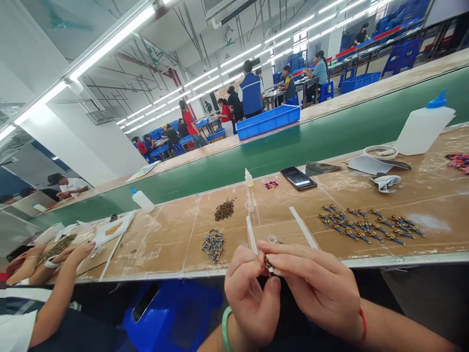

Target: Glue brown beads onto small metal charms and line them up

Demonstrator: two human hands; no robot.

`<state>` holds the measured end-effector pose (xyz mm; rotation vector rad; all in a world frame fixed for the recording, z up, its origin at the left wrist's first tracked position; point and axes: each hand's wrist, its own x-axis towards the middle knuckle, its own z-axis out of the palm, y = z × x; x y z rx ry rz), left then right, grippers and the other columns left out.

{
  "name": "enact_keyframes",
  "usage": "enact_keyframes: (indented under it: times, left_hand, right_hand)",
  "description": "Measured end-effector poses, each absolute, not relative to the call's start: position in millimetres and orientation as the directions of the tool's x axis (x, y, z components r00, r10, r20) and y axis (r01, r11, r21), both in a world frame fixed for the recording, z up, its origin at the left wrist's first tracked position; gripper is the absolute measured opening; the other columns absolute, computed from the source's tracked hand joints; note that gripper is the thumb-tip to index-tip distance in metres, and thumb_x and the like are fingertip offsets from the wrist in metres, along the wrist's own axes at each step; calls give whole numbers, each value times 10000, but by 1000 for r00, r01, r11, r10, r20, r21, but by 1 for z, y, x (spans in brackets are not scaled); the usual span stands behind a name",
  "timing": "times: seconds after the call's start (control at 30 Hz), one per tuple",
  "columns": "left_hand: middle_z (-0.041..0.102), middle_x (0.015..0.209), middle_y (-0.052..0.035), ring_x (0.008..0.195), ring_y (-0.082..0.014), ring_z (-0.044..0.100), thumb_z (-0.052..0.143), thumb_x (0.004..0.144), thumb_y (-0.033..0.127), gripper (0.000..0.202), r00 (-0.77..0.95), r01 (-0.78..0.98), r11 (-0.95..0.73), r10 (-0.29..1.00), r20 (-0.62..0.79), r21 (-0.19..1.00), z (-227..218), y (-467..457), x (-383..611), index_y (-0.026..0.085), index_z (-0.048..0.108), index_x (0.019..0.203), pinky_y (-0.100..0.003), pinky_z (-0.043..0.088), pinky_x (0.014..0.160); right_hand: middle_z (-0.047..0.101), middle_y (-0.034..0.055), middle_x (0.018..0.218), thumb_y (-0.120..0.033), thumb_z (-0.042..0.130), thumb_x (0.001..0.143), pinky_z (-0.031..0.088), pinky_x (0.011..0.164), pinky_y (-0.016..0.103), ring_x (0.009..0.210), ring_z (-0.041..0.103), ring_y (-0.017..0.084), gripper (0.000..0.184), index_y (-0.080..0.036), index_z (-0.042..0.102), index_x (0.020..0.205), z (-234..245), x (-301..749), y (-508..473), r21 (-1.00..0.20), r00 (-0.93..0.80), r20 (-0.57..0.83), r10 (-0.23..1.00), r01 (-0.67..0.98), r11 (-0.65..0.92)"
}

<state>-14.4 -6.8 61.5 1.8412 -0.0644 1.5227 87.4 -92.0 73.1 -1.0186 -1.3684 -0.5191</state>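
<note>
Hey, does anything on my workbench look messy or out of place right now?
A crumpled greyish-white scrap lies beyond small blue-and-gold pieces set in rough rows, looking discarded. The brown cardboard work surface also shows whitish patches; I can't tell whether they're spills or glare.

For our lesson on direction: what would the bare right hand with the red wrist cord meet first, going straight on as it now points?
The right hand would probably meet the small brownish piece, then the bare left hand with the pale green bangle; depth is unclear.

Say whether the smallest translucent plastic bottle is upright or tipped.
Upright: the small translucent plastic bottle stands on its base on the brown cardboard surface, white pointed nozzle up.
</note>
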Motion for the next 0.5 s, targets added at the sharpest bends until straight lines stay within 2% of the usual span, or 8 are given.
enact_keyframes:
  times: [0.3, 0.4, 0.5]
  left_hand:
    - [675, 752, -23, 690, -146, 576, 650, 923, 264, 77, 306, -486, -715, 399, 864, 502, 59, -5, -9, 210, 664, 870, -269, 525, 641]
    - [686, 770, -18, 709, -149, 591, 670, 906, 232, 37, 275, -534, -684, 415, 867, 496, 53, -4, -5, 227, 702, 924, -263, 533, 649]
    - [706, 820, -27, 736, -157, 610, 686, 886, 207, 133, 255, -572, -664, 414, 874, 482, 42, 2, 0, 240, 732, 1006, -266, 537, 650]
  right_hand:
    - [774, 86, 1089, 8, 550, 897, 640, 870, 194, 965, 767, 173, 276, -173, 701, 1040, 72, 93, -92, -309, 209, 946, 246, 807, 503]
    - [773, 98, 1085, -13, 535, 921, 642, 865, 210, 959, 768, 173, 261, -168, 688, 1065, 72, 96, -92, -294, 191, 950, 247, 811, 505]
    - [769, 117, 1096, -34, 519, 947, 631, 877, 204, 976, 763, 164, 229, -155, 671, 1069, 73, 98, -90, -289, 188, 953, 238, 800, 526]
